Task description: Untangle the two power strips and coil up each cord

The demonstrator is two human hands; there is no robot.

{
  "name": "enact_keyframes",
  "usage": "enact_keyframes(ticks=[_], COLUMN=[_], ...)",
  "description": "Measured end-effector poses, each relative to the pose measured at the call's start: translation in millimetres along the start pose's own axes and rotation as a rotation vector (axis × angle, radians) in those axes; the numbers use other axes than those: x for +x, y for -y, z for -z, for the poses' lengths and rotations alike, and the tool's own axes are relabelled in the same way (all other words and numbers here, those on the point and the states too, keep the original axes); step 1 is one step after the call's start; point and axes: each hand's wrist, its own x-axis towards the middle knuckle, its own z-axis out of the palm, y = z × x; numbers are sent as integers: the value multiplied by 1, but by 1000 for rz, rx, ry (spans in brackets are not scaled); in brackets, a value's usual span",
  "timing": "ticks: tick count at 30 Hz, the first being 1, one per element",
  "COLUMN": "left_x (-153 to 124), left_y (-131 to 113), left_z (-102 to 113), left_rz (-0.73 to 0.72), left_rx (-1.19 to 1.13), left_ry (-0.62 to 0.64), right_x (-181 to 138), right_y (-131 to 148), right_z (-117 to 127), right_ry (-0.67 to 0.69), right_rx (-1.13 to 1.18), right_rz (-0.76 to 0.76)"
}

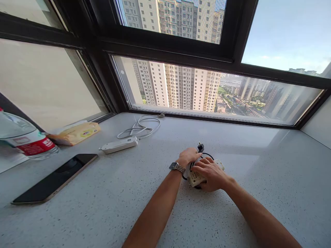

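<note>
White speckled bench (124, 193) meets black window frame (168, 48); right hand (211, 173) grips cream power strip (196, 178) with its fingers; left hand's (188, 156) hold beside black plug (200, 147) is unclear.

A home high in a tower seems to be making up the setting, though an office room is remaining possible. Beyond the hands (210, 174), dark-framed windows (168, 48) are looking out on tall apartment blocks (178, 84), with streets (230, 101) lying far below to the right. Under the hands, a pale speckled counter (129, 193) is running up to the glass like a deep windowsill. Left of them, a phone (58, 177), a yellow tissue packet (82, 132) and a bottle (36, 144) are sitting.
</note>
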Motion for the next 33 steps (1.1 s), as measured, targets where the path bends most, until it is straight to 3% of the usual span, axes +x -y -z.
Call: enact_keyframes(ticks=[3,6,9,14,21,28,33], left_x=[-7,-12,-16,-22,-22,-22,-21], left_y=[-4,-8,-11,-14,-15,-7,-2], left_z=[10,17,23,30,31,33,33], left_rz=[-4,-2,5,6,-25,-37,-41], left_rx=[160,267,341,414,434,423,417], left_ry=[-39,-64,-91,-136,-160,-144,-136], right_x=[-1,1,5,10,10,-7,-49], right_y=[1,18,47,69,32,-17,-71], right_z=[3,3,-12,-44,-37,-21,-8], right_ry=[3,-34,-125,-150,-70,-155,-195], right_rx=[39,15,-60,-167,-157,-89,-166], right_rz=[19,-77,-227,-232,-247,-511,-661])
